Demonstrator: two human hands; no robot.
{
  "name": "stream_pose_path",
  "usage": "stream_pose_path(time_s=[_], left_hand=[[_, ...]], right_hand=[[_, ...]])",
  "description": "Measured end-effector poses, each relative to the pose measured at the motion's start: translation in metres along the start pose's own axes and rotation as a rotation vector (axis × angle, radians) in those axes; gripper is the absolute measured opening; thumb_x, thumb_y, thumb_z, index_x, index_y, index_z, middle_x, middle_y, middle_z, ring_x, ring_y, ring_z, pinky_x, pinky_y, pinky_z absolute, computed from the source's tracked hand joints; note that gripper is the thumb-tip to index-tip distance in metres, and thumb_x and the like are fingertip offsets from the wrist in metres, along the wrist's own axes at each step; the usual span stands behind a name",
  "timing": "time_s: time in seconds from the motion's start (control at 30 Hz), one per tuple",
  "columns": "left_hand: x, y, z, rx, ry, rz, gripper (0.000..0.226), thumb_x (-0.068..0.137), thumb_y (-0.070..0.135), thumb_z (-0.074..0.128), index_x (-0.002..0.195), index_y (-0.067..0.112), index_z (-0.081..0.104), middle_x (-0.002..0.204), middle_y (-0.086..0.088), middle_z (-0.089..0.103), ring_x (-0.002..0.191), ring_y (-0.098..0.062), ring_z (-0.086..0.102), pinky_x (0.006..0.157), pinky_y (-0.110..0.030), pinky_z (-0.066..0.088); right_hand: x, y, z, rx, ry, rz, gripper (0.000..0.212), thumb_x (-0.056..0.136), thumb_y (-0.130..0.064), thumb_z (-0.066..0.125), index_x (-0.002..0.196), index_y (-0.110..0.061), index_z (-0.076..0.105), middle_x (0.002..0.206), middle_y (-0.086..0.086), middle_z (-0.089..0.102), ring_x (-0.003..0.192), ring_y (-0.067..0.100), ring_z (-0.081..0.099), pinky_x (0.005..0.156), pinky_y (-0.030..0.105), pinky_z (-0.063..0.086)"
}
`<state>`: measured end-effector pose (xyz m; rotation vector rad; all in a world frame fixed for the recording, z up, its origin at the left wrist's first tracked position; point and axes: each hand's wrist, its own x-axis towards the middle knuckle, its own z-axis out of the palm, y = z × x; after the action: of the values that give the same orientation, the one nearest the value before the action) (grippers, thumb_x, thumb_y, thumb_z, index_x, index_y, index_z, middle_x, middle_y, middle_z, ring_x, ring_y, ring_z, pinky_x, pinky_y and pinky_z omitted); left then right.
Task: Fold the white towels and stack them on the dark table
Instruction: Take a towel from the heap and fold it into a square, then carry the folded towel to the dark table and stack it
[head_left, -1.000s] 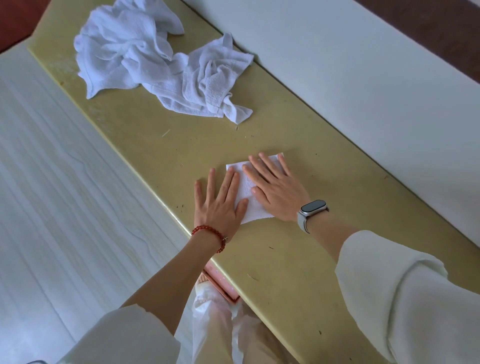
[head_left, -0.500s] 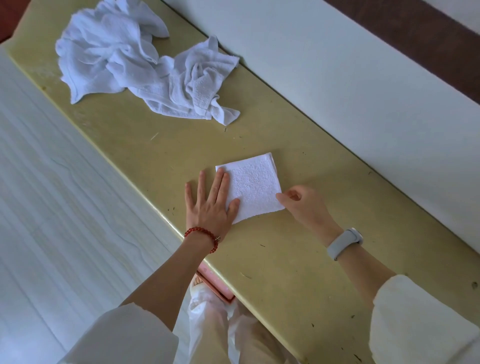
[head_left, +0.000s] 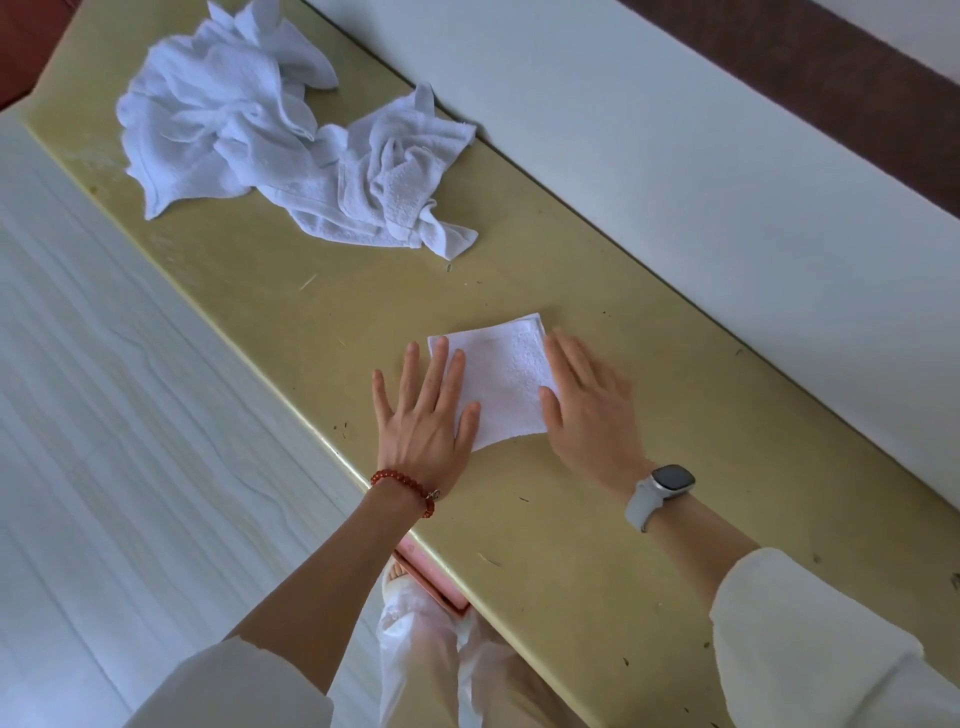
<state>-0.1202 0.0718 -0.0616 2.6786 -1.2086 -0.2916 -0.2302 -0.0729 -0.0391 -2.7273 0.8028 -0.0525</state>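
**Entry: folded towel, pressed flat from both sides**

Item 1, folded towel (head_left: 501, 382): a small white square lying flat on the yellowish table (head_left: 675, 493), near its front edge. This is the task's thing in hand; I see no stack under it, only one layer set.

Item 2, my left hand (head_left: 423, 415): fingers straight and spread, palm down, its inner fingers resting on the towel's left part, the rest on the table. Same place as half a second ago.

Item 3, my right hand (head_left: 589, 410): the change. Half a second ago it was curled at the towel's near right corner, pinching or tugging it; now it lies flat and wide, fingers straight, along the towel's right edge, thumb touching the cloth. It holds nothing.

Item 4, crumpled towels (head_left: 291, 140): a heap of white cloth at the far left of the table, well apart from the square, unfolded.

Reading: I judge the corner straightened and the fold now being smoothed, so this towel is about done. The heap remains, so most of the task is ahead

Note: the table looks pale yellow, not dark; whether this is the stacking place I cannot tell
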Motion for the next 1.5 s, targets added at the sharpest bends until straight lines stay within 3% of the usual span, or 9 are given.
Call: stream_pose_path(time_s=[0.3, 0.43, 0.63, 0.87, 1.0, 1.13, 1.23, 1.4, 1.5], left_hand=[[0.001, -0.005, 0.005, 0.146, -0.106, 0.037, 0.068, 0.087, 0.058, 0.022, 0.142, 0.018, 0.029, 0.149, 0.000, 0.033, 0.134, -0.034, 0.034, 0.098, -0.066, 0.029], [0.002, -0.006, 0.005, 0.127, -0.160, 0.011, 0.085, 0.078, 0.073, -0.009, 0.147, 0.024, 0.002, 0.156, 0.007, 0.001, 0.143, -0.030, 0.003, 0.110, -0.060, 0.003], [0.000, -0.004, 0.006, 0.120, -0.155, -0.018, 0.079, 0.082, 0.069, 0.009, 0.145, 0.022, 0.008, 0.155, 0.005, 0.013, 0.142, -0.032, 0.015, 0.108, -0.061, 0.011], [0.000, -0.001, 0.002, 0.129, -0.186, -0.051, 0.079, 0.082, 0.069, -0.010, 0.144, 0.022, 0.003, 0.155, 0.005, 0.013, 0.141, -0.032, 0.018, 0.108, -0.060, 0.014], [0.001, -0.002, 0.000, 0.109, -0.251, -0.037, 0.080, 0.078, 0.070, -0.004, 0.144, 0.028, -0.016, 0.154, 0.010, -0.016, 0.143, -0.025, -0.011, 0.111, -0.054, -0.008], [-0.001, 0.003, -0.018, -0.335, -0.102, -0.197, 0.058, 0.093, 0.031, 0.043, 0.145, 0.020, 0.021, 0.156, 0.005, 0.010, 0.143, -0.020, 0.010, 0.115, -0.040, 0.009], [-0.007, 0.001, -0.041, -0.822, 0.135, -0.484, 0.039, 0.092, 0.015, 0.048, 0.131, 0.015, 0.045, 0.140, 0.003, 0.042, 0.111, -0.020, 0.053, 0.084, -0.026, 0.040], [-0.019, -0.033, -0.079, -1.728, 0.033, -1.022, 0.040, 0.098, 0.034, 0.037, 0.129, 0.009, 0.045, 0.118, -0.004, 0.054, 0.106, -0.021, 0.051, 0.085, -0.035, 0.043], [-0.040, -0.064, -0.099, -2.128, -0.172, -1.005, 0.059, 0.095, 0.053, 0.028, 0.124, 0.007, 0.051, 0.116, -0.009, 0.059, 0.104, -0.026, 0.056, 0.081, -0.037, 0.046]], right_hand=[[0.004, 0.005, 0.020, -0.042, -0.111, -0.100, 0.056, 0.091, -0.036, 0.023, 0.135, -0.006, 0.043, 0.147, 0.008, 0.037, 0.134, 0.028, 0.036, 0.104, 0.058, 0.026], [0.016, -0.002, 0.006, 0.241, 0.126, 0.179, 0.035, 0.091, -0.026, 0.047, 0.117, -0.004, 0.056, 0.110, 0.013, 0.062, 0.102, 0.033, 0.056, 0.085, 0.041, 0.044], [0.043, -0.019, 0.002, 0.150, -0.144, 0.520, 0.016, 0.086, -0.024, 0.048, 0.087, -0.008, 0.051, 0.090, 0.010, 0.053, 0.090, 0.028, 0.046, 0.076, 0.035, 0.036], [0.047, -0.024, -0.005, 0.404, -0.156, 0.528, 0.006, 0.084, -0.012, 0.047, 0.081, -0.011, 0.042, 0.075, 0.002, 0.046, 0.071, 0.022, 0.045, 0.063, 0.030, 0.035], [0.043, -0.024, -0.019, 0.793, -0.164, 0.597, 0.007, 0.084, -0.008, 0.051, 0.077, -0.010, 0.052, 0.064, 0.000, 0.046, 0.053, 0.012, 0.038, 0.047, 0.021, 0.028], [0.041, -0.036, -0.042, 0.760, -0.172, 0.433, 0.030, 0.080, -0.007, 0.053, 0.060, -0.015, 0.033, 0.055, -0.002, 0.031, 0.052, 0.013, 0.026, 0.045, 0.021, 0.018], [0.042, -0.061, -0.061, 0.685, -0.225, 0.268, 0.015, 0.080, -0.009, 0.054, 0.069, -0.015, 0.046, 0.059, -0.004, 0.040, 0.055, 0.013, 0.034, 0.052, 0.027, 0.027], [0.045, -0.131, -0.097, 0.682, -0.331, -0.039, 0.011, 0.080, -0.010, 0.060, 0.080, -0.020, 0.056, 0.065, -0.014, 0.050, 0.060, 0.004, 0.044, 0.061, 0.021, 0.036], [0.046, -0.172, -0.112, 0.766, -0.362, -0.084, 0.010, 0.080, -0.010, 0.063, 0.085, -0.018, 0.059, 0.071, -0.012, 0.057, 0.065, 0.005, 0.050, 0.064, 0.018, 0.039]])
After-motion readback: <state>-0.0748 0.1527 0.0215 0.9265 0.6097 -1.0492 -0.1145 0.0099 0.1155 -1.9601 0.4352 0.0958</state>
